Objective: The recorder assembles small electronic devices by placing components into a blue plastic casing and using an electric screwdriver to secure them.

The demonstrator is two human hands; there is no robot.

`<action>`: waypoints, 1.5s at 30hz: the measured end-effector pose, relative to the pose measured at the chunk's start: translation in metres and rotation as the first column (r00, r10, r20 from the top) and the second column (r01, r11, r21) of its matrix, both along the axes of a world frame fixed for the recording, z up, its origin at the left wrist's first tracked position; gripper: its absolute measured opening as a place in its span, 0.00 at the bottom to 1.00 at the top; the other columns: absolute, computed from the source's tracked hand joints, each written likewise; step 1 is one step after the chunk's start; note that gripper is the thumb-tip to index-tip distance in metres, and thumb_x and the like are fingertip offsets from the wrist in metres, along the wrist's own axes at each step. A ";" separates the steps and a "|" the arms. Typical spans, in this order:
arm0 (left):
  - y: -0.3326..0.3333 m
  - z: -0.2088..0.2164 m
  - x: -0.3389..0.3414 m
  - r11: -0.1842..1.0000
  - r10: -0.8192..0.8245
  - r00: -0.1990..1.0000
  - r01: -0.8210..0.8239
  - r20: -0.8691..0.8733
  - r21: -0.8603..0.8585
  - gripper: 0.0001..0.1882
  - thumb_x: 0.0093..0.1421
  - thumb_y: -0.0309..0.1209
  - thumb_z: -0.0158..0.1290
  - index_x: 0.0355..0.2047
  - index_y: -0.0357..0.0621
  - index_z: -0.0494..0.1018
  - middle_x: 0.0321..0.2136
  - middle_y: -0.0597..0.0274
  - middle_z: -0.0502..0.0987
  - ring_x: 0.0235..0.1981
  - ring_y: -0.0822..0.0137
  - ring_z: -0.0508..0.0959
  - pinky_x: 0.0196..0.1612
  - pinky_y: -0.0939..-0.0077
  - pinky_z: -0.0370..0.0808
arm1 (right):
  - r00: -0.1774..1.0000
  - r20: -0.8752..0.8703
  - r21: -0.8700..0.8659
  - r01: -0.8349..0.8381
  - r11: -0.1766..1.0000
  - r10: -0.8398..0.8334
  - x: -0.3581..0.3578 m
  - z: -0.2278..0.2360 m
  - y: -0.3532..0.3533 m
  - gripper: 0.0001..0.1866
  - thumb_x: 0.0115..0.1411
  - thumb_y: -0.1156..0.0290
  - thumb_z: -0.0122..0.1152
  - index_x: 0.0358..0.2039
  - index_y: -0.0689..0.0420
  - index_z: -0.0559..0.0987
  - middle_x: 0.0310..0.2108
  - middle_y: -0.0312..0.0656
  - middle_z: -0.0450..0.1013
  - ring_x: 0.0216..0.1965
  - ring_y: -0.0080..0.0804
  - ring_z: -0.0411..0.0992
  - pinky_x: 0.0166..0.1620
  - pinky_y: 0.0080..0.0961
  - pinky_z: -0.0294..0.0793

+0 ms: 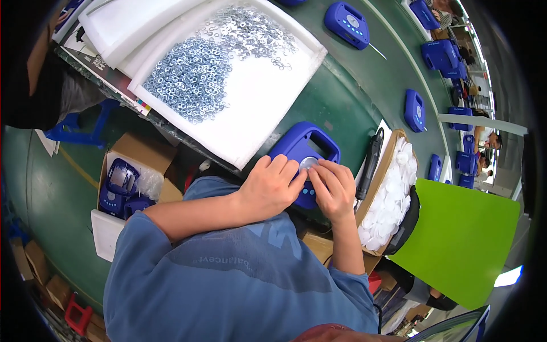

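A blue plastic casing with a handle opening (303,149) lies flat on the green conveyor belt (336,108), just in front of the person. Its long axis runs from the person's chest up and slightly right, with the handle end pointing away toward the far side of the belt and the near end hidden under the hands. The left hand (272,187) rests on the casing's left side, fingers curled over the edge and pressed down. The right hand (333,188) sits on the right side, its fingertips (317,169) pinching at a small round grey disc (308,163) set in the face of the casing; the two hands nearly touch.

Just right of the casing a black electric screwdriver (370,162) lies along the belt, and beyond it stands a cardboard box of round white discs (390,196). Up and left, a white foam tray heaped with small metal washers (216,68) crowds the near edge. More blue casings (415,110) lie spaced along the belt further off. A cardboard box of blue parts (128,182) stands at lower left, and a bright green sheet (461,239) at right
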State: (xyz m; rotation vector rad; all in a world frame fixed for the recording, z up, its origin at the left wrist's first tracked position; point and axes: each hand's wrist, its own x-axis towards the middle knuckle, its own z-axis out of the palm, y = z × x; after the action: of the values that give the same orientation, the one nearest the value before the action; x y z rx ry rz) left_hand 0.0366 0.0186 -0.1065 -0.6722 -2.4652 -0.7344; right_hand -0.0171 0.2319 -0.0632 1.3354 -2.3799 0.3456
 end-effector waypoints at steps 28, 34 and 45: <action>0.000 -0.001 -0.003 1.000 -0.027 0.999 0.026 0.042 0.011 0.19 0.55 0.31 0.66 0.48 0.43 0.87 0.31 0.60 0.67 0.34 0.57 0.71 0.33 0.62 0.66 | 0.909 0.386 -0.196 0.247 0.949 -0.157 -0.058 0.005 -0.027 0.07 0.46 0.74 0.80 0.28 0.50 0.90 0.44 0.34 0.77 0.56 0.46 0.72 0.57 0.42 0.67; 0.002 0.001 -0.004 0.999 -0.032 0.998 0.032 0.055 0.007 0.19 0.55 0.29 0.67 0.49 0.43 0.87 0.32 0.61 0.67 0.34 0.59 0.70 0.34 0.62 0.66 | 0.893 0.386 -0.167 0.315 0.934 -0.232 -0.004 -0.006 0.001 0.10 0.47 0.78 0.79 0.32 0.54 0.89 0.39 0.35 0.81 0.55 0.45 0.79 0.57 0.43 0.72; 0.007 -0.004 0.000 1.000 -0.020 0.999 0.020 0.040 0.002 0.19 0.54 0.31 0.67 0.47 0.43 0.87 0.32 0.61 0.67 0.34 0.59 0.70 0.34 0.62 0.64 | 0.969 0.050 -0.161 0.248 0.955 -0.243 0.001 0.002 0.046 0.11 0.47 0.75 0.72 0.34 0.56 0.87 0.42 0.41 0.82 0.49 0.44 0.82 0.51 0.41 0.81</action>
State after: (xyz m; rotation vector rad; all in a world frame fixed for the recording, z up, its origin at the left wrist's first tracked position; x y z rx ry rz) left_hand 0.0368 0.0253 -0.1107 -0.6884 -2.4969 -0.7643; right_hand -0.0161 0.2780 -0.0609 0.9533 -2.4455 0.4821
